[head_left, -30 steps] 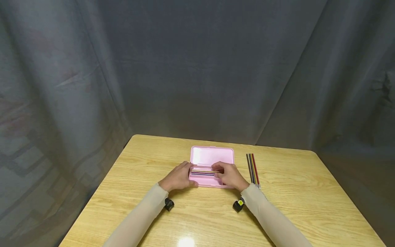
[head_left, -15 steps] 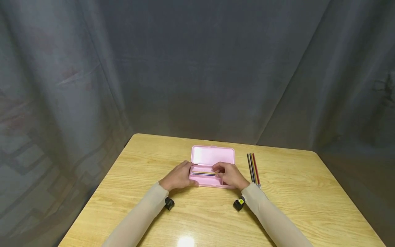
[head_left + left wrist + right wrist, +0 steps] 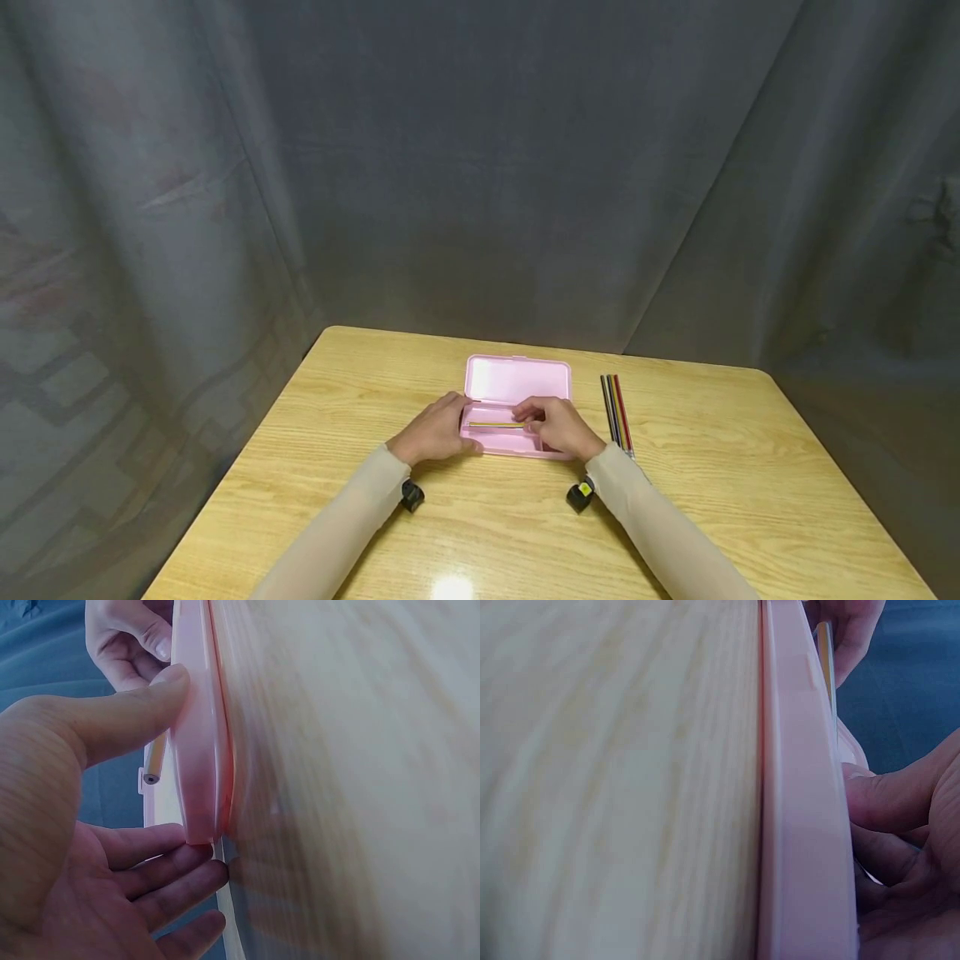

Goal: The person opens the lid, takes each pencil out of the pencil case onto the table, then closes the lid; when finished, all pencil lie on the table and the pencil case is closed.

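An open pink pencil case (image 3: 516,380) lies mid-table, lid flat behind its tray. My left hand (image 3: 435,433) holds the tray's left end; in the left wrist view my left hand (image 3: 112,825) has its thumb on the pencil case's (image 3: 201,750) front wall and its fingers at the end corner. My right hand (image 3: 561,427) is curled over the tray's right end and pinches a yellow pencil (image 3: 495,424) lying lengthwise in it. The pencil's butt (image 3: 152,766) shows past the wall. In the right wrist view my right hand (image 3: 907,847) has its thumb against the pencil case (image 3: 802,795).
Three loose pencils (image 3: 615,407), black, yellow and red, lie side by side just right of the case. The wooden table (image 3: 750,500) is ringed by a grey curtain (image 3: 525,167). Small black wrist cameras (image 3: 411,496) sit under both sleeves.
Several coloured pencils showed in the tray earlier; only a yellow one shows now. My right hand has shifted slightly down into the tray. My left hand has stayed put.
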### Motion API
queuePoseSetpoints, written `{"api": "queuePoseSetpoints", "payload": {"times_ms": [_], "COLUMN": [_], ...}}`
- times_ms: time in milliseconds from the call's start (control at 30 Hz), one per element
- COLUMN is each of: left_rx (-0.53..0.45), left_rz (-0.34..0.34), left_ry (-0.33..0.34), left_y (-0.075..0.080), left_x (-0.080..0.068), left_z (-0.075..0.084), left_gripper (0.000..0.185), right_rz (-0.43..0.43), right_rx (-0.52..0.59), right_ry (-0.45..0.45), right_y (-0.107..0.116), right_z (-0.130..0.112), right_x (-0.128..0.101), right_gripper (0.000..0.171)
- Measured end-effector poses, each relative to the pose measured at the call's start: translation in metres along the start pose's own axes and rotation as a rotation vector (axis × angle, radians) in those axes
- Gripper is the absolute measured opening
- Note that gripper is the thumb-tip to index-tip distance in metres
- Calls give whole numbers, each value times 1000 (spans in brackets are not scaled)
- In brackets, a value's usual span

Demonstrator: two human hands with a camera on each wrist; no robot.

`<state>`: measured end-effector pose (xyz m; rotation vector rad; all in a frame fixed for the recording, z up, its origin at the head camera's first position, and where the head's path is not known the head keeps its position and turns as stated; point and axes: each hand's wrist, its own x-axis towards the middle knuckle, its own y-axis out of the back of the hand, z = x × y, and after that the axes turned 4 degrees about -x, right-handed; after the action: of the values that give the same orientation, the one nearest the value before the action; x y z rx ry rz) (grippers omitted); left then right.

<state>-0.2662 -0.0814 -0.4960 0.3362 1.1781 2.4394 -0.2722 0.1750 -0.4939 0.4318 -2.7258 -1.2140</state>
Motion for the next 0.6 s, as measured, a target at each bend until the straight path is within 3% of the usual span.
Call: {"api": "queuePoseSetpoints", "payload": {"times_ms": [367,600], "left_rx": [-12,-32], "left_rz": [-2,-3], "left_ry": [9,5], "left_y": [1,1], "left_x": [-1,-2], "left_z": [1,2], "left_gripper": [79,76], "right_rz": [36,141], "right_rx": [43,117], "right_ry": [16,0], "right_y": [-1,-1], "right_z": [0,-2], "right_x": [-1,-3], "right_gripper": [28,26]}}
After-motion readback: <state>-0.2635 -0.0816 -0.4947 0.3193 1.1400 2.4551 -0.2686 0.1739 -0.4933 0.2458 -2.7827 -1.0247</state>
